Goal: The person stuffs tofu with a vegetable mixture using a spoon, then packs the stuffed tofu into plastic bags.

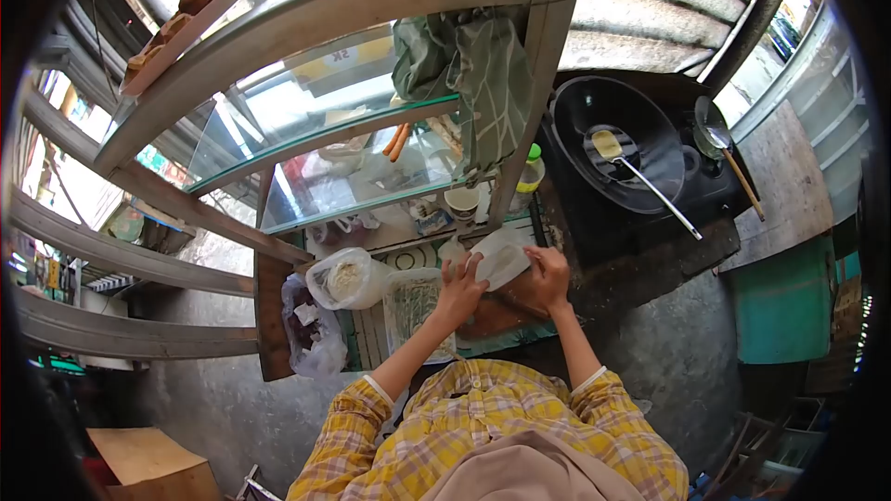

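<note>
A whitish, translucent plastic container [501, 257] is held tilted over the worktop; its exact kind is hard to make out. My right hand [548, 276] pinches its right edge. My left hand [460, 293] has its curled fingers against the left side of it. Just left of my left wrist stands a clear plastic box [413, 301] with pale crumbs or flour clinging inside. Beyond that is a tub lined with a plastic bag [348, 278], holding white powder. A reddish-brown board [506, 315] lies under my hands.
At the right, a black wok [617, 144] sits on a stove with a long-handled spatula [657, 197] in it. A wooden-handled strainer [729, 148] lies beside it. The glass cabinet [343, 153] rises ahead, a green cloth [492, 83] hanging on it. A plastic bag [314, 329] hangs left.
</note>
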### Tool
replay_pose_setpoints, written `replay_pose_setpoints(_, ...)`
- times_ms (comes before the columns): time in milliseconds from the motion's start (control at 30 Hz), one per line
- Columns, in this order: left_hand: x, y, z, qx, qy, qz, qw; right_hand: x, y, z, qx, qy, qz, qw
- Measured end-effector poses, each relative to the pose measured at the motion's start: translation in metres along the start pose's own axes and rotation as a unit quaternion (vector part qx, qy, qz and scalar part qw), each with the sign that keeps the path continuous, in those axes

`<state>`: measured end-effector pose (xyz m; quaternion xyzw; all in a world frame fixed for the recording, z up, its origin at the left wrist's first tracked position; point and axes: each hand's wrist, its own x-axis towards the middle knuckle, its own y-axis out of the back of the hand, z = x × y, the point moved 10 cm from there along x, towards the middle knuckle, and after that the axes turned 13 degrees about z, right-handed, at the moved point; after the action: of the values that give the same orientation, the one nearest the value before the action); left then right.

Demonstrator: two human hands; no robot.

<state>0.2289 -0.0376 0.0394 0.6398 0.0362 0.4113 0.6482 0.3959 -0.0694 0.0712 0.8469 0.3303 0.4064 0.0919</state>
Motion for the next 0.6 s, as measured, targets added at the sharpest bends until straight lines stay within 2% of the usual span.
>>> replay_pose_setpoints(67,-0.009,0.003,0.003,-0.007,-0.016,0.0,1.0,-0.003,-0.004,0.002,-0.032,0.024,-0.017,0.999)
replay_pose_setpoints(200,-0.007,0.014,-0.002,-0.042,0.012,-0.005,0.999,-0.004,-0.01,-0.012,-0.051,0.051,-0.053,0.996)
replay_pose_setpoints(300,-0.004,0.015,-0.005,-0.05,0.031,0.01,0.998,-0.011,-0.012,-0.01,-0.095,0.055,-0.02,0.994)
replay_pose_setpoints(400,-0.001,0.014,-0.003,-0.061,0.042,0.027,0.997,-0.024,-0.027,0.031,-0.024,-0.085,-0.013,0.996)
replay_pose_setpoints(500,0.001,0.016,-0.003,-0.075,0.063,0.048,0.994,-0.024,-0.044,0.068,0.054,-0.203,-0.04,0.977)
replay_pose_setpoints(600,0.003,0.022,-0.006,-0.088,0.091,0.059,0.99,-0.016,-0.046,0.072,0.049,-0.212,-0.052,0.975)
